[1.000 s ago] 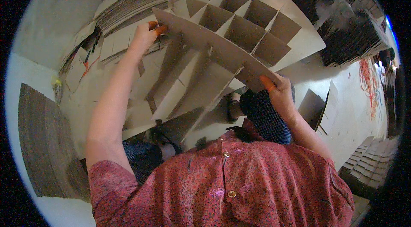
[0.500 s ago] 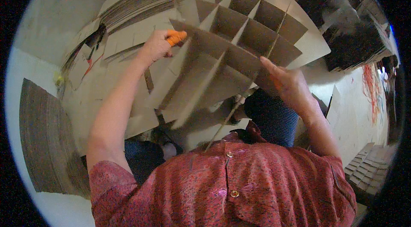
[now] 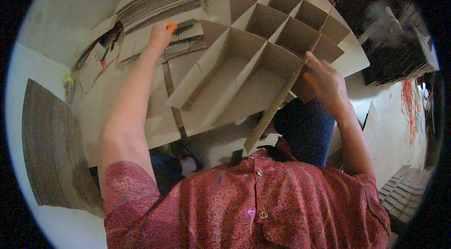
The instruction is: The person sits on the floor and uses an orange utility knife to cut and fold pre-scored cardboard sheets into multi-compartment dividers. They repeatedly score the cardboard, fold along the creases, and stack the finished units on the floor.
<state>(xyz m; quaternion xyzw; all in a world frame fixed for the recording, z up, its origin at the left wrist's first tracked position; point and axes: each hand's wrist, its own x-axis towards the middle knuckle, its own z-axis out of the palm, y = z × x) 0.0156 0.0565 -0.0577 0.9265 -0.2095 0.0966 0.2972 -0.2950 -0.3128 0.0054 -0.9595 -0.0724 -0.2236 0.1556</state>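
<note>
**Cardboard divider grid [image 3: 282, 58] stands on the tabletop [image 3: 353, 61] between two hands**

At the far left, a tall pile of grey-brown sheets [image 3: 54, 145] shows its layered edges. Farther in, the left hand [image 3: 163, 35], with an orange covering on a finger, is at a low stack of cardboard strips [image 3: 190, 43]; whether its grip pinches one cannot be told.

In the middle, the grid lies in front of the person, made of thin, plain brown panels crossing on edge. Some faces catch the light and look almost cream; others sit in brown shadow. Its far part forms four closed cells with short panel ends sticking out beyond them. The near part has long channels, open toward the person, and the rightmost lengthwise strip, seen nearly edge-on, reaches past the tabletop's edge toward the shirt [image 3: 235, 202].

The right hand [image 3: 329, 82] is at the grid's right side, index finger and orange-covered thumb spread apart; whether they press a panel is unclear. Farther right are a dark stack [image 3: 399, 58] and red strands [image 3: 409, 108].
</note>
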